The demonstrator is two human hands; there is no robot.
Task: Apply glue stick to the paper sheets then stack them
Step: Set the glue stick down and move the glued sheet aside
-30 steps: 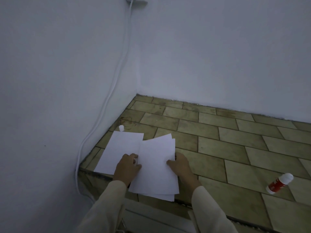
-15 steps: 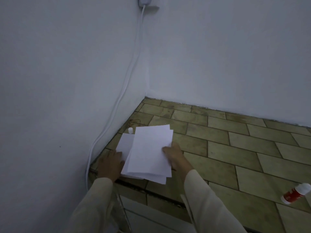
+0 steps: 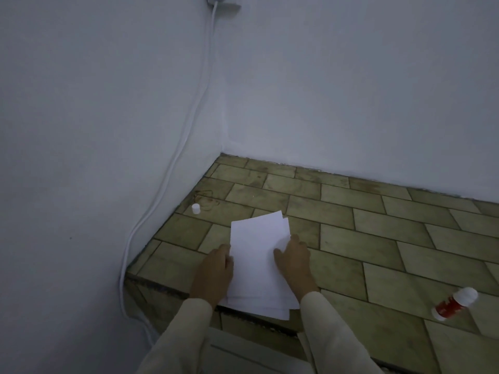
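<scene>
White cable (image 3: pixel 189 125) runs down the left wall (image 3: pixel 81 157) from a plug at the top edge and drops past the corner of the tiled ledge (image 3: pixel 351 238). A small white cap (image 3: pixel 196 208) stands on the tiles close to that wall, well apart from everything else.

Nearer the camera, the left hand (image 3: pixel 213 273) sits at the left edge of the paper sheets (image 3: pixel 256 260), knuckles up and fingers bent in against that edge. In this dim light I cannot tell whether they pinch the paper or only touch it. The sheets lie in a loose, slightly fanned stack on the tiles between the two hands, corners not lined up, and the near end juts out over the front edge of the ledge.

On the stack's right side the right hand (image 3: pixel 294 263) rests on top, fingers fairly straight and spread flat on the top sheet, gripping nothing. Pale sleeves (image 3: pixel 332 333) cover both forearms.

Far right, well away from the paper, the glue stick (image 3: pixel 453 303) lies on its side on the tiles, red-labelled, its white end pointing up and right.
</scene>
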